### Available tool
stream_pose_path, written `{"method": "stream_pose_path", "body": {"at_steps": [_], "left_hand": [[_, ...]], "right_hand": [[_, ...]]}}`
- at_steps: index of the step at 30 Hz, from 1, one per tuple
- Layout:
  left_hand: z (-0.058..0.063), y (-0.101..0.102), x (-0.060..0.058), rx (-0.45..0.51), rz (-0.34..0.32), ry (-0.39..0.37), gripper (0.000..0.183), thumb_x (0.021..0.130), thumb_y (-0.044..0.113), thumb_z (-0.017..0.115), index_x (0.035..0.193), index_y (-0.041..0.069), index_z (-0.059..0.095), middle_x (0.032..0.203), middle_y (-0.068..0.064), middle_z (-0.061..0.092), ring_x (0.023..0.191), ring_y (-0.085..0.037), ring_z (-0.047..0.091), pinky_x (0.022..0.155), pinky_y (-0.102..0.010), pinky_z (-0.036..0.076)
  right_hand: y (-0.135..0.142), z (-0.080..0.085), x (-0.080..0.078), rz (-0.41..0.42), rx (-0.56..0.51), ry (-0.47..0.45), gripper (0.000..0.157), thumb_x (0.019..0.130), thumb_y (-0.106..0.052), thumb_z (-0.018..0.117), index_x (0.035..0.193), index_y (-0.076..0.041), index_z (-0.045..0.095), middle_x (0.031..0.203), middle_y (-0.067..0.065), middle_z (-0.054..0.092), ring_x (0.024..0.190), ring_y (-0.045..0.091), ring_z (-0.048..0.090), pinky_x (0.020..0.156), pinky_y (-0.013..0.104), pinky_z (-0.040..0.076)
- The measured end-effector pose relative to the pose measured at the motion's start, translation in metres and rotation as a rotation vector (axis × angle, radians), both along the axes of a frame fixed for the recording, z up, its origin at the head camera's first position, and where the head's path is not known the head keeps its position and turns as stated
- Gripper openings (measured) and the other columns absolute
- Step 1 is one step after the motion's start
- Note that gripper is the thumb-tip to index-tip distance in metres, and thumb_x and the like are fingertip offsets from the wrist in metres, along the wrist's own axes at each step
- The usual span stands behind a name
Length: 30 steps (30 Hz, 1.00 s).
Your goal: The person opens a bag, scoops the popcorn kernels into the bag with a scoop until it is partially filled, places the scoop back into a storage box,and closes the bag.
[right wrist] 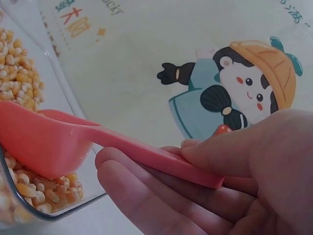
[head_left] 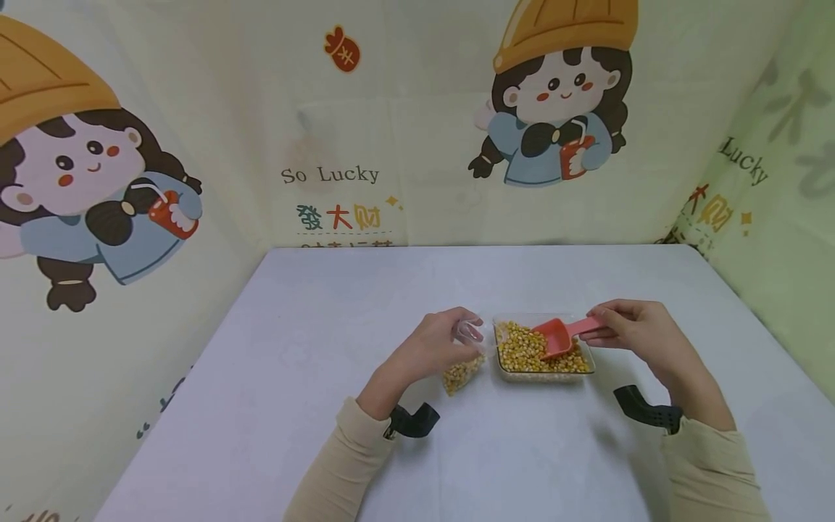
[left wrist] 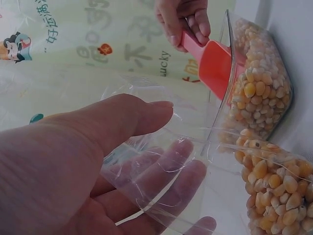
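Note:
A clear plastic bag (head_left: 463,375) with corn kernels at its bottom stands on the table, left of a clear rectangular container (head_left: 545,377) of yellow corn kernels (head_left: 518,346). My left hand (head_left: 438,344) holds the bag by its upper part, thumb on one side and fingers on the other, as the left wrist view shows. My right hand (head_left: 642,335) pinches the handle of a pink-red scoop (head_left: 557,338) between thumb and fingers. The scoop's bowl (right wrist: 46,139) rests low among the kernels inside the container; whether it holds any is hidden.
A white table (head_left: 313,348) lies under everything. Printed cloth (head_left: 430,145) with cartoon figures walls it at the back and sides. Black wrist cameras (head_left: 417,420) sit on both forearms, below beige sleeves (head_left: 346,457).

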<state>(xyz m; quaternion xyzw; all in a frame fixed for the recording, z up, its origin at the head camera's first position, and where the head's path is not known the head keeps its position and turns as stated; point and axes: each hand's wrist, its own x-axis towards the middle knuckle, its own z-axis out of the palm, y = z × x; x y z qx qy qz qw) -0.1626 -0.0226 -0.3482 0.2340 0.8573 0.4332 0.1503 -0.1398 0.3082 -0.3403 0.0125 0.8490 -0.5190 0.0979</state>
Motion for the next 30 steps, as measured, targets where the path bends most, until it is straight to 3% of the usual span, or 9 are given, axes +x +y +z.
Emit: {"method": "stream_pose_path", "body": {"at_steps": [16, 22, 30], "left_hand": [[0.0014, -0.0005, 0.0005, 0.001, -0.003, -0.010, 0.042, 0.090, 0.014, 0.070, 0.129, 0.007, 0.059, 0.114, -0.006, 0.072, 0.098, -0.010, 0.067, 0.081, -0.026, 0.053], [-0.0001, 0.0002, 0.0000, 0.009, -0.005, -0.007, 0.042, 0.089, 0.014, 0.070, 0.128, 0.006, 0.059, 0.112, -0.003, 0.072, 0.097, -0.009, 0.067, 0.081, -0.026, 0.053], [0.0000, 0.0004, 0.0000, 0.003, -0.002, -0.005, 0.042, 0.088, 0.016, 0.071, 0.128, 0.008, 0.060, 0.109, 0.002, 0.072, 0.095, -0.008, 0.066, 0.080, -0.025, 0.053]], "right_hand": [[0.0008, 0.0015, 0.0015, 0.005, 0.014, 0.000, 0.054, 0.105, -0.035, 0.048, 0.135, 0.010, 0.047, 0.105, 0.012, 0.074, 0.093, 0.018, 0.075, 0.081, 0.020, 0.057], [-0.0033, -0.0001, 0.0002, 0.018, 0.001, 0.012, 0.052, 0.105, -0.030, 0.048, 0.135, 0.012, 0.047, 0.107, 0.015, 0.071, 0.090, 0.018, 0.075, 0.081, 0.027, 0.058], [-0.0077, -0.0013, -0.0016, -0.008, 0.034, 0.026, 0.050, 0.106, -0.029, 0.047, 0.134, 0.012, 0.048, 0.105, 0.016, 0.071, 0.087, 0.018, 0.075, 0.079, 0.027, 0.059]]}}
